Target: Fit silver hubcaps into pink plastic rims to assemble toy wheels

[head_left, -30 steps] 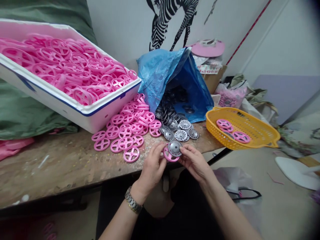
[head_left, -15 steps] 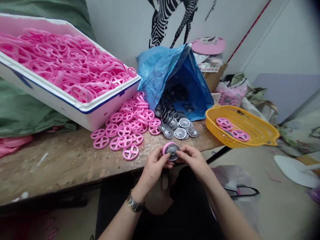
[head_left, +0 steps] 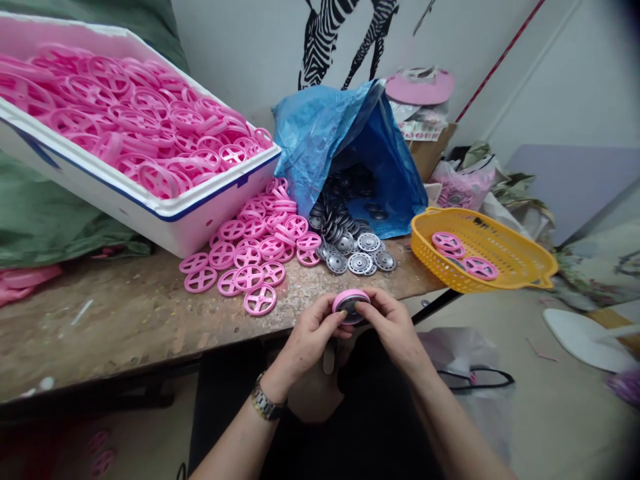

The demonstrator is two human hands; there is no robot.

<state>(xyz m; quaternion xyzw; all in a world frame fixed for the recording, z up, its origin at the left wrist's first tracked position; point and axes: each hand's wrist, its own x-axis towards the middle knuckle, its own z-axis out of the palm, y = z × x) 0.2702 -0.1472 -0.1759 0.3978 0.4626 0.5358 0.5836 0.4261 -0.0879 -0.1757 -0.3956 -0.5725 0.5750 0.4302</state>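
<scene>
Just off the front edge of the table, my left hand (head_left: 314,328) and my right hand (head_left: 390,321) grip a pink plastic wheel (head_left: 349,294) from both sides. Inside its rim sits a dark grey disc (head_left: 351,311), with both thumbs pressed on its face. The fingers behind the wheel are partly hidden. Beyond my hands, loose pink spoked wheels (head_left: 261,301) lie heaped on the tabletop. Beside them, silver-grey discs (head_left: 361,263) spill from the mouth of a blue plastic bag (head_left: 320,127).
A white foam box (head_left: 200,223) full of pink wheels stands at the left on the worn wooden table (head_left: 135,313). To the right, a yellow basket (head_left: 520,273) holds a few wheels and overhangs the table's end. A white plastic bag (head_left: 470,347) is below.
The grey disc, earlier held askew over the pink wheel, now sits within its rim. Both thumbs have come onto the disc, and the wheel has tilted.
</scene>
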